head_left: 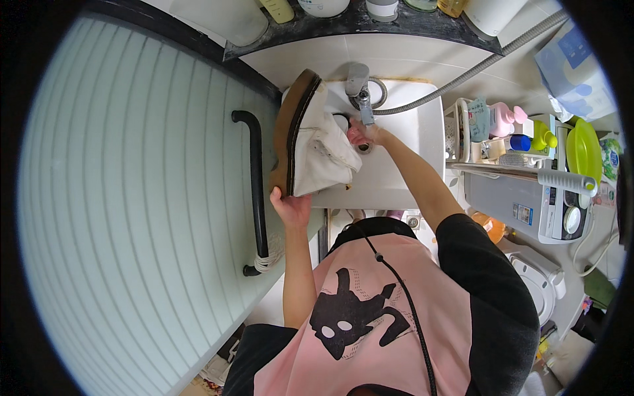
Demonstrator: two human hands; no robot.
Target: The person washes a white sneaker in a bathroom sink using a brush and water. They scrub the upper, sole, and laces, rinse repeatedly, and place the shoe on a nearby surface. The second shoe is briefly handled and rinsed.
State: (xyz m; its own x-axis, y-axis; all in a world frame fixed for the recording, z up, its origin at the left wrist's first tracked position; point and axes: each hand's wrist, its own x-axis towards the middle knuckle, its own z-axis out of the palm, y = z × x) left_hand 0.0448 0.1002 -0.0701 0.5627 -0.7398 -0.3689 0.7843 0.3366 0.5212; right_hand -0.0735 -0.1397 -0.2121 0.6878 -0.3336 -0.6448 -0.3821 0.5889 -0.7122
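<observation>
A white boot with a brown sole lies on its side over the left part of the white sink. My left hand grips the boot at its heel end near the sink's front edge. Under the metal tap, my right hand sits close to the drain, fingers curled around something small and pink that I cannot make out.
A frosted glass door with a black handle stands at the left. A grey hose runs from the tap to the right. A rack with bottles and a washing machine are at the right. A dark shelf holds containers.
</observation>
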